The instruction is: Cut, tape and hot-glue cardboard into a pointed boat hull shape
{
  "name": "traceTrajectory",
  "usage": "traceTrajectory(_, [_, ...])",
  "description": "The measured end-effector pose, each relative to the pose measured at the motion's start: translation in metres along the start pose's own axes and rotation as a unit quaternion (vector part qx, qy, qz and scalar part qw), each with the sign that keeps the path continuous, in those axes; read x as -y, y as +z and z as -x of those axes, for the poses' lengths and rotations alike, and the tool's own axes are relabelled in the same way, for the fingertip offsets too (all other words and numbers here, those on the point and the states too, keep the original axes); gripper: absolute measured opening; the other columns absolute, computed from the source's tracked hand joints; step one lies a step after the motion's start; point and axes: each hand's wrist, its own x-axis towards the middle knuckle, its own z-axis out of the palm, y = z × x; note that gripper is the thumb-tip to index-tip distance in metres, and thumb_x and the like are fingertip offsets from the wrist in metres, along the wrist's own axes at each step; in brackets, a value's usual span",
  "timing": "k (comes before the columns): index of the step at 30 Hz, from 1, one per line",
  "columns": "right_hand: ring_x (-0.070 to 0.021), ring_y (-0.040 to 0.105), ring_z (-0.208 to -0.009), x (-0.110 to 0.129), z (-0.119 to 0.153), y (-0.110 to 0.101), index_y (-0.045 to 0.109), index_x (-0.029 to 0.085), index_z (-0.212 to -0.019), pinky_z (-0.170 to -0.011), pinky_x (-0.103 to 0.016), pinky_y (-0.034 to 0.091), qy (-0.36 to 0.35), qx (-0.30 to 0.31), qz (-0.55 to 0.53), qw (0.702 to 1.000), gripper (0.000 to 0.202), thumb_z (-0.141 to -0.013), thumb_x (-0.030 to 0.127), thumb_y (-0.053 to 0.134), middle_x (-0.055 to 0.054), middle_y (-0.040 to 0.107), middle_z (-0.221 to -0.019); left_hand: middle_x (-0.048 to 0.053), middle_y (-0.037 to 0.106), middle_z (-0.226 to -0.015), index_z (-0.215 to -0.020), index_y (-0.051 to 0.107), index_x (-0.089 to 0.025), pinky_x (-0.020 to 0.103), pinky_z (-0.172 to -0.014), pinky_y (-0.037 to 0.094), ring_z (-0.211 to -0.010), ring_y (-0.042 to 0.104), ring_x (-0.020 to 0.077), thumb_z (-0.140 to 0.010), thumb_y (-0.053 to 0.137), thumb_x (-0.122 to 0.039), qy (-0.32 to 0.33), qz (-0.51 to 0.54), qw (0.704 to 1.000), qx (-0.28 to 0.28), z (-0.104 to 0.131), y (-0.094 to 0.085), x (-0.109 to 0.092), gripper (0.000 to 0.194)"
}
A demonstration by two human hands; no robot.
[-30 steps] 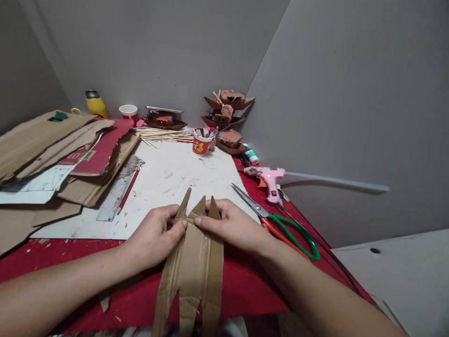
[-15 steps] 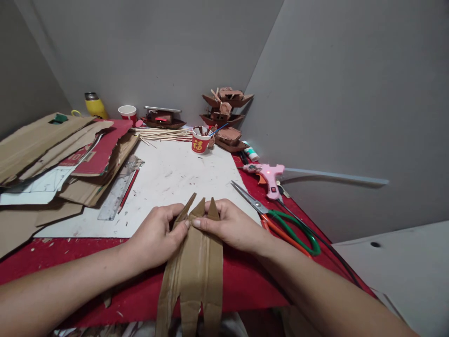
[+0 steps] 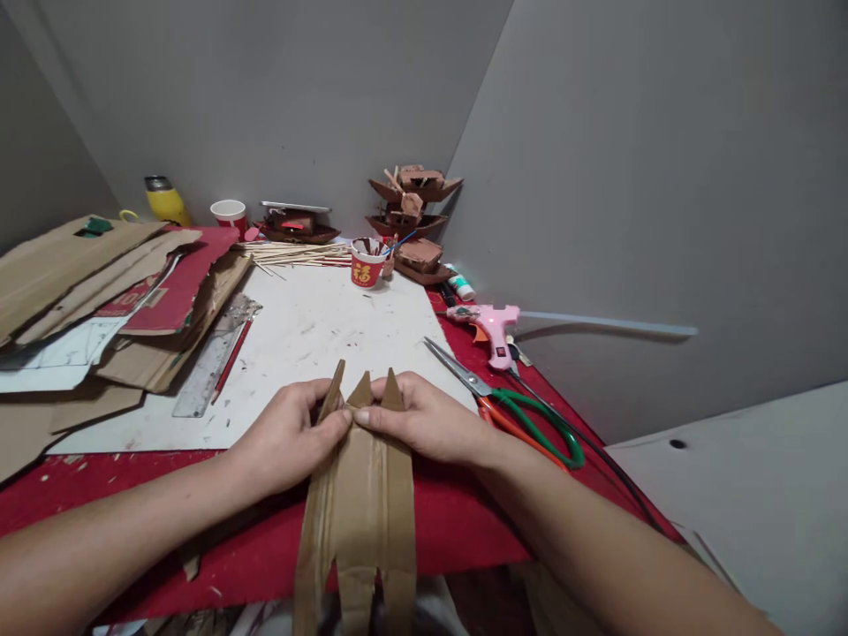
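Grey walls (image 3: 636,177) close in the worktop (image 3: 470,521), which has a red covering. On it lies a white board (image 3: 318,327), marked with scraps and smudges. A heap of cardboard sheets (image 3: 59,274), with a red sheet and drawn-on white paper among them, overlaps the board's left part.

The cut cardboard piece (image 3: 361,495) is held over the near edge of the worktop, in front of the person. Three pointed tips rise at its far end; its near end is split into strips that run out of view at the bottom. Both hands are clamped on it just below the tips: the left hand (image 3: 284,437) grips the left strip and the right hand (image 3: 430,420) the middle and right part. The two thumbs press its upper face, their tips close together.

Right of the right hand lie scissors (image 3: 473,382) with green and orange handles, the blades reaching over the board. Beyond them rests a pink glue gun (image 3: 494,327) with a long, pale glue stick behind it. Brown model boats (image 3: 411,221) are stacked at the back. A clear ruler (image 3: 205,371) lies beside the heap, a red cup (image 3: 367,272) stands near the boats, and a red pencil (image 3: 231,362) lies along the ruler.
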Motion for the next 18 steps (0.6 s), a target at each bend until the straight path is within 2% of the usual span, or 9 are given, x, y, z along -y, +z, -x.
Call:
traceTrajectory(5, [-0.0102, 0.049, -0.062, 0.003, 0.001, -0.002, 0.061, 0.015, -0.078, -0.058, -0.021, 0.039, 0.003, 0.053, 0.021, 0.998, 0.015, -0.083, 0.028, 0.057, 0.003, 0.056, -0.069, 0.0, 0.061, -0.081, -0.088, 0.06, -0.016, 0.025, -0.066, 0.044, -0.073, 0.055, 0.0156, -0.085, 0.049, -0.022, 0.022, 0.01, 0.997, 0.074, 0.0, -0.008, 0.003, 0.013])
traceTrajectory(8, [-0.0093, 0.044, -0.06, 0.003, 0.0, 0.0, 0.056, 0.016, -0.072, -0.057, -0.021, 0.036, -0.009, 0.06, 0.048, 0.997, 0.014, -0.083, 0.024, 0.054, 0.004, 0.05, -0.066, -0.001, 0.058, -0.078, -0.085, 0.058, -0.016, 0.024, -0.066, 0.043, -0.072, 0.052, 0.0142, -0.085, 0.048, -0.021, 0.034, -0.02, 0.994, 0.104, 0.0, -0.011, 0.003, 0.012])
traceTrajectory(12, [-0.0093, 0.039, -0.058, 0.001, 0.001, 0.004, 0.051, 0.016, -0.065, -0.055, -0.021, 0.034, -0.022, 0.033, 0.077, 0.996, 0.017, -0.081, 0.022, 0.053, 0.005, 0.045, -0.062, -0.003, 0.052, -0.068, -0.076, 0.054, -0.017, 0.022, -0.057, 0.037, -0.063, 0.046, 0.0126, -0.084, 0.046, -0.019, 0.045, -0.091, 0.992, 0.072, 0.003, -0.006, 0.0, 0.011])
traceTrajectory(16, [-0.0105, 0.042, -0.06, -0.003, 0.001, 0.009, 0.055, 0.016, -0.067, -0.056, -0.022, 0.035, -0.018, 0.01, 0.096, 0.995, 0.013, -0.08, 0.018, 0.052, 0.004, 0.047, -0.063, -0.005, 0.044, -0.055, -0.067, 0.046, -0.02, 0.024, -0.05, 0.027, -0.051, 0.039, 0.0119, -0.08, 0.046, -0.016, 0.04, -0.225, 0.973, 0.023, 0.008, 0.004, -0.001, 0.014])
traceTrajectory(18, [-0.0107, 0.043, -0.061, -0.004, 0.001, 0.01, 0.057, 0.015, -0.069, -0.057, -0.022, 0.036, -0.011, 0.003, 0.098, 0.995, 0.012, -0.08, 0.016, 0.051, 0.004, 0.049, -0.064, -0.005, 0.043, -0.053, -0.067, 0.046, -0.02, 0.025, -0.049, 0.026, -0.049, 0.039, 0.0121, -0.08, 0.046, -0.017, 0.03, -0.258, 0.966, 0.008, 0.008, 0.006, 0.0, 0.014])
